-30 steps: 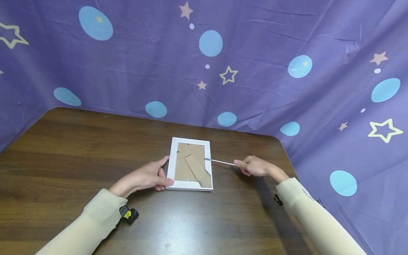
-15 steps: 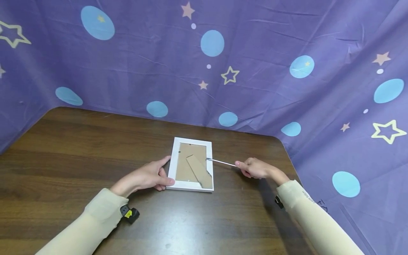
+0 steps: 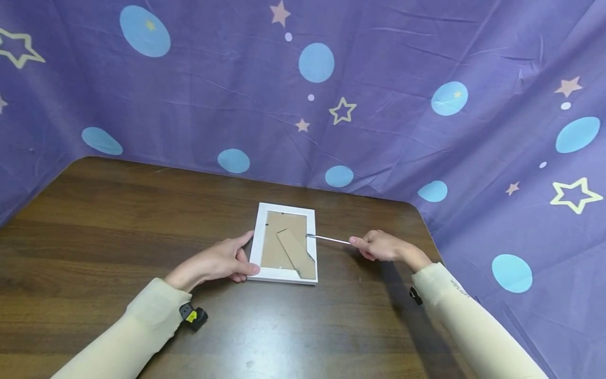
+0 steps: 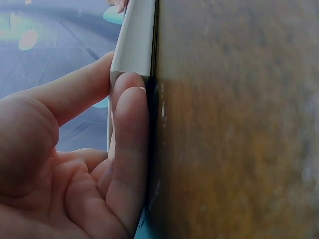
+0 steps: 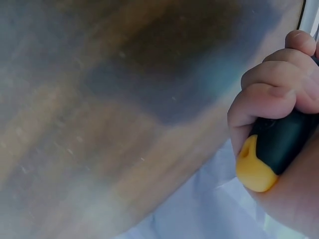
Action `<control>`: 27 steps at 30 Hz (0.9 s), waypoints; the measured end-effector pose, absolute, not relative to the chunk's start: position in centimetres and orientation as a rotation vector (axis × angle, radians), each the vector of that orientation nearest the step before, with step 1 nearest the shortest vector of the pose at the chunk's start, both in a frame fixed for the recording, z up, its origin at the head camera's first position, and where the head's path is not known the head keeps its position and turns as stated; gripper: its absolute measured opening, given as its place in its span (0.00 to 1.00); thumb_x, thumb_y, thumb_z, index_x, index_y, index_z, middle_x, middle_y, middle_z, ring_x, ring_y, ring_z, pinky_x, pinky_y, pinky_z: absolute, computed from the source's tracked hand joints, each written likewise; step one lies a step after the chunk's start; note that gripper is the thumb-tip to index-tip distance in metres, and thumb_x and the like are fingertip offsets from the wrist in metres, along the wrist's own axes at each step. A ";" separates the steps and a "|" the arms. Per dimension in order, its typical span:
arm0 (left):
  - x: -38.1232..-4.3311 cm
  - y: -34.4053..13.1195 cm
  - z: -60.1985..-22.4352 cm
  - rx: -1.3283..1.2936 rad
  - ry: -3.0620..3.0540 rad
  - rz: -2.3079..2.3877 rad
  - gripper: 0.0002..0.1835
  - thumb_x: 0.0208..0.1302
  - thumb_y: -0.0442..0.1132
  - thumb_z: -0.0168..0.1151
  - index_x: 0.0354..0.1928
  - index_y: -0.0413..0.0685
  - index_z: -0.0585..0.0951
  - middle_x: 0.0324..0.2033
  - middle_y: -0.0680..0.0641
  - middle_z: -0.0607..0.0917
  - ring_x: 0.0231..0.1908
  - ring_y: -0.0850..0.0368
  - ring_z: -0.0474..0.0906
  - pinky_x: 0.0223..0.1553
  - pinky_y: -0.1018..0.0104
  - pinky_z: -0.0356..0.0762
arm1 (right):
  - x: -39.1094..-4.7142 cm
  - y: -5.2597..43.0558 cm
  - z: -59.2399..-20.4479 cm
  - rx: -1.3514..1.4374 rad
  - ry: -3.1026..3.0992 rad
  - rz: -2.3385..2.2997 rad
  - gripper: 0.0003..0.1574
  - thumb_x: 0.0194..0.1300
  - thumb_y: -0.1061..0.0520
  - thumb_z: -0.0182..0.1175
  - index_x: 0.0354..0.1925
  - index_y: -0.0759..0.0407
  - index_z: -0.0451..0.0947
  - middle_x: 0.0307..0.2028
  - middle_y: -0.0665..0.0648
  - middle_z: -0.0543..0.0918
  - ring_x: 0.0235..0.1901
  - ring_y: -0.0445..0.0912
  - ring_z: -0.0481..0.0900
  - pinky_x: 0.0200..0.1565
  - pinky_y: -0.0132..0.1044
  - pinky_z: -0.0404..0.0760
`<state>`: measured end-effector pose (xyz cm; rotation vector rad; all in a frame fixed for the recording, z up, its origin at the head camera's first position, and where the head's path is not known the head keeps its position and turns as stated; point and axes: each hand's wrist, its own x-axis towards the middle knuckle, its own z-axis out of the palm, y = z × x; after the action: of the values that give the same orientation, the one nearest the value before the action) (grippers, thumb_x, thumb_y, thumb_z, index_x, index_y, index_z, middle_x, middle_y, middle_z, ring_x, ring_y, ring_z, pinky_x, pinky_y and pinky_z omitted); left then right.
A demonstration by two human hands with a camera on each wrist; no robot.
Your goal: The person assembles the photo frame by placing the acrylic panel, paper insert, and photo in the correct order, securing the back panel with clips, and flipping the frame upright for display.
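A white picture frame point(image 3: 256, 242) lies back side up on the table, its brown backing board point(image 3: 272, 247) and slanted stand leg point(image 3: 295, 252) showing. My left hand point(image 3: 224, 260) grips the frame's near left corner, thumb on top and fingers against the side; in the left wrist view, fingertips curl at the corner. From the right, my right hand point(image 3: 381, 246) holds a screwdriver point(image 3: 331, 240), its thin metal shaft reaching over the frame's right side. The tip is right at the inner edge beside the backing. In the right wrist view, fingers wrap its black and yellow handle point(image 5: 256, 172).
The brown wooden table point(image 3: 142, 210) has rounded far corners. A purple curtain point(image 3: 213, 79) with stars and blue spots hangs behind it and along the right side. Small dark marks, one a tab point(image 3: 267, 225), show around the backing's edge.
My right hand dips very slightly, then rises again with the screwdriver. The tip stays at the frame's right inner edge, and my left hand keeps its grip; the view shifts a little.
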<state>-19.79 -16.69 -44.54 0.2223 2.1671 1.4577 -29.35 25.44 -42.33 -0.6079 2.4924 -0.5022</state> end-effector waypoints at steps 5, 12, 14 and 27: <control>-19.8 -16.7 -44.4 0.233 2.170 1.451 0.59 0.66 0.34 0.75 0.84 0.32 0.42 0.31 0.41 0.84 0.30 0.53 0.84 0.35 0.61 0.89 | -29.7 25.1 -41.0 -0.624 2.531 -0.377 0.43 0.86 0.35 0.43 0.14 0.51 0.70 0.14 0.46 0.69 0.19 0.41 0.63 0.35 0.37 0.74; -19.8 -16.7 -44.4 0.250 2.166 1.454 0.59 0.66 0.34 0.75 0.83 0.30 0.40 0.31 0.41 0.83 0.29 0.54 0.83 0.35 0.61 0.89 | -29.8 24.3 -39.0 -0.604 2.587 -0.185 0.45 0.82 0.27 0.41 0.15 0.50 0.71 0.16 0.46 0.70 0.21 0.42 0.67 0.42 0.41 0.78; -19.7 -16.8 -44.4 0.251 2.167 1.452 0.59 0.66 0.34 0.75 0.83 0.30 0.40 0.31 0.41 0.83 0.29 0.54 0.83 0.35 0.60 0.89 | -30.0 23.9 -38.4 -0.601 2.610 -0.094 0.44 0.82 0.27 0.41 0.18 0.51 0.75 0.18 0.47 0.74 0.24 0.43 0.72 0.44 0.44 0.80; -19.9 -16.8 -44.5 0.234 2.188 1.428 0.59 0.66 0.35 0.76 0.83 0.30 0.42 0.30 0.42 0.83 0.29 0.54 0.84 0.35 0.62 0.89 | -29.1 18.0 -31.8 -0.601 2.695 0.435 0.35 0.80 0.28 0.48 0.43 0.51 0.89 0.57 0.60 0.88 0.56 0.62 0.86 0.51 0.67 0.85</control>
<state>-19.88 -16.83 -44.49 0.2340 2.1876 1.4281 -29.09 17.99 -31.84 -0.6007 2.6953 0.4348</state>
